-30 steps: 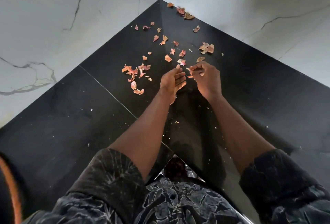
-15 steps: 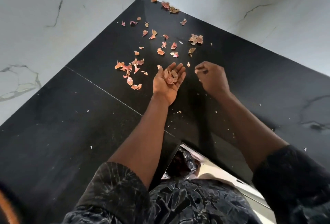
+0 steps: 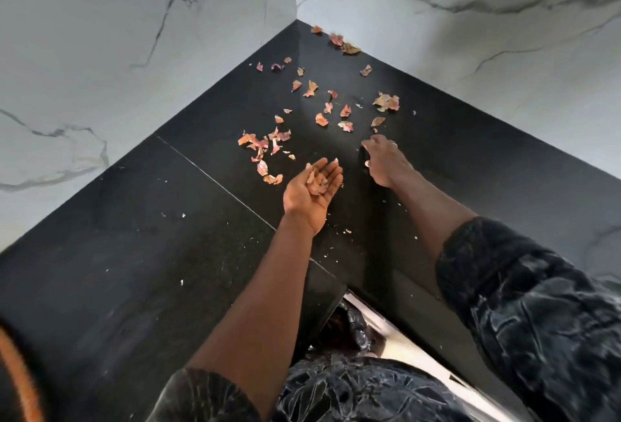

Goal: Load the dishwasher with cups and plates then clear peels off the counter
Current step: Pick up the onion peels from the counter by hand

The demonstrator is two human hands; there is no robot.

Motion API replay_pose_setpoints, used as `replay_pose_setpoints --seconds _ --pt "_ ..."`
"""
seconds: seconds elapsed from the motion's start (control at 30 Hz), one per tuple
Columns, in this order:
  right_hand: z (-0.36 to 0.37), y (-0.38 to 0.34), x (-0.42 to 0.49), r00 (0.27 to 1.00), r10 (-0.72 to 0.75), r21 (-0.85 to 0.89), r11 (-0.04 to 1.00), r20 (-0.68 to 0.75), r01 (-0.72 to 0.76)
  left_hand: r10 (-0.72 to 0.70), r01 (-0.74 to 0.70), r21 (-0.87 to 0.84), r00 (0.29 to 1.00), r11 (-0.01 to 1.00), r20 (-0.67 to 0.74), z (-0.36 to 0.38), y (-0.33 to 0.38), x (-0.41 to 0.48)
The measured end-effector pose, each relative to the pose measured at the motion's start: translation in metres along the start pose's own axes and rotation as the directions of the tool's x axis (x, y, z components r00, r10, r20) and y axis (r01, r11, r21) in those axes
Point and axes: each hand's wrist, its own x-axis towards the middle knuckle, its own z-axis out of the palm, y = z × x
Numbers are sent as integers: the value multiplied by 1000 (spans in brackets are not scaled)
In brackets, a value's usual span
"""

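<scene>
So the left hand (image 3: 312, 188) is still palm up, fingers loose, cradling a few peels (image 3: 318, 182). The right hand (image 3: 383, 161) was bunched up half a second ago. Now it's stretched forward, fingers out, tips down on the worktop (image 3: 134, 253), gripping nothing. The loose peels (image 3: 346, 125) lie just past its fingertips, with more beyond the left hand.

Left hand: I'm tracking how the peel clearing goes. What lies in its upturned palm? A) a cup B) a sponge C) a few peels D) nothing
C: the left hand is cupped palm up with a few pinkish peels lying in it.
</scene>
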Motion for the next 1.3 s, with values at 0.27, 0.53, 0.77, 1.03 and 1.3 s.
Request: replay_pose_setpoints --seconds 0.27,0.53,0.77,1.03,1.3 --pt "3 4 -4 974 -137 -15 991 -182 136 24 -28 -53 997 998 -76 8 3 1" --pt "-9 22 55 972 28 50 999 -231 -17 50 -57 -85 995 995 -92 6 5 1" --pt "8 -12 31 954 -201 -29 979 -223 200 85 -105 -160 988 982 -127 5 16 11" --pt "33 -56 -8 939 -303 1 952 -162 307 85 -108 -183 988 977 -129 6 11 13" --pt "27 -64 -9 943 -298 -62 954 -145 292 129 -161 -196 978 967 -166 -11 15 5"
